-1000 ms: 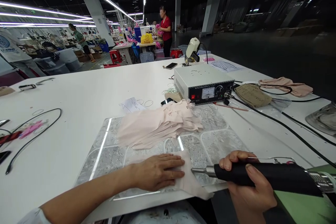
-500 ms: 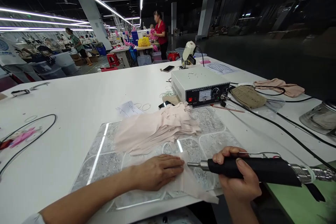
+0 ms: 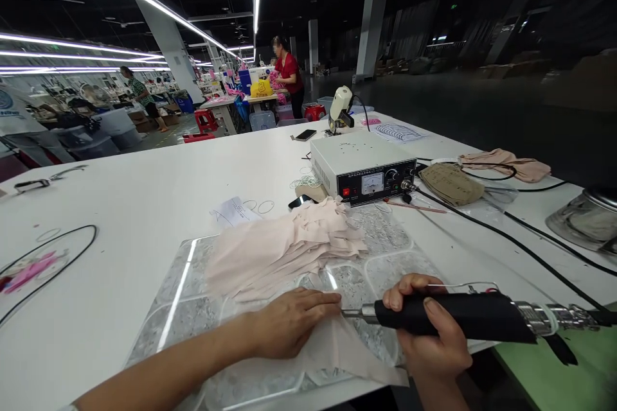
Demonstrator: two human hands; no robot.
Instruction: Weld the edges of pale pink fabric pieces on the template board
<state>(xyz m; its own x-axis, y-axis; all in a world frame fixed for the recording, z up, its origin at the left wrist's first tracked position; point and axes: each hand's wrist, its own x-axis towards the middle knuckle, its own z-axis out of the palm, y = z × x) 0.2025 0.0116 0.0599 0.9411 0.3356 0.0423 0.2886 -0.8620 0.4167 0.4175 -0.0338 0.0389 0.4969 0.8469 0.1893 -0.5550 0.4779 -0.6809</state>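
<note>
Tool tip point(image 3: 348, 313) meets left hand point(image 3: 289, 324) at fabric's point(image 3: 347, 353) edge.

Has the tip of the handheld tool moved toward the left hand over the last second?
Yes. The tool in the right hand has slid left across the glass plate; its tip now meets the left hand's fingertips on the fabric piece.
</note>
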